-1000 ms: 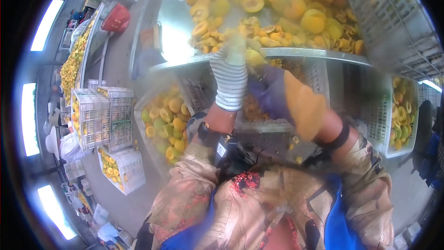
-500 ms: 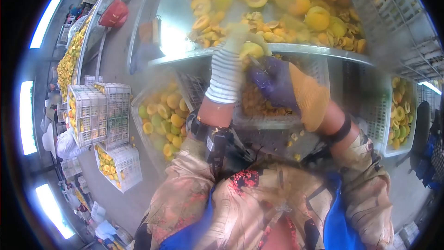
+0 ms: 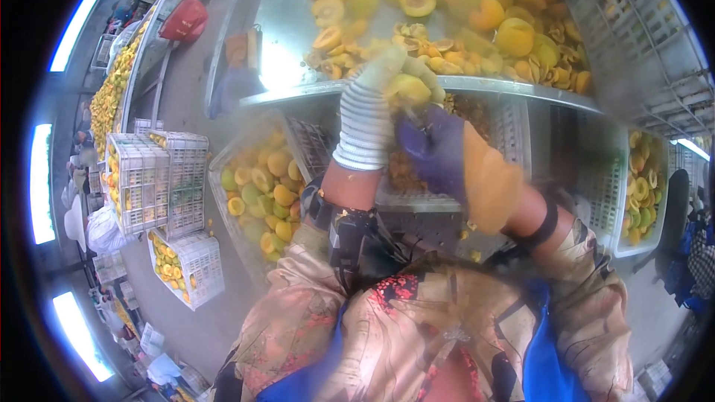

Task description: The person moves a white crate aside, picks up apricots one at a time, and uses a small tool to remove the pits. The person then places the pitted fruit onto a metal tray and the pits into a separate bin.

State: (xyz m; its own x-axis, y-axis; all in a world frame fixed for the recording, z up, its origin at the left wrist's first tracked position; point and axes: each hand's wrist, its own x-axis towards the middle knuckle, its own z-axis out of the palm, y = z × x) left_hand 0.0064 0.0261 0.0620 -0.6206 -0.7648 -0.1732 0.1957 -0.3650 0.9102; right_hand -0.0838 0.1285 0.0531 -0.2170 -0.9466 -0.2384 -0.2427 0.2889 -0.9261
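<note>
My left hand, in a white striped glove, has its fingers wrapped round a yellow-green fruit above the front edge of the metal table. Just below the fruit is my right hand, in a purple and orange glove, closed on a small dark tool that is mostly hidden by the fingers. The tool's end is at the underside of the fruit. Halved fruit and cut pieces lie on the table beyond my hands.
Beneath the table edge stands a crate of scraps. Fruit crates stand at the left and right. Farther left are stacked crates, a red bag, and a long fruit table with people near it.
My right hand has moved slightly down and left. The fruit in my left hand shows more of its surface and sits slightly lower.
</note>
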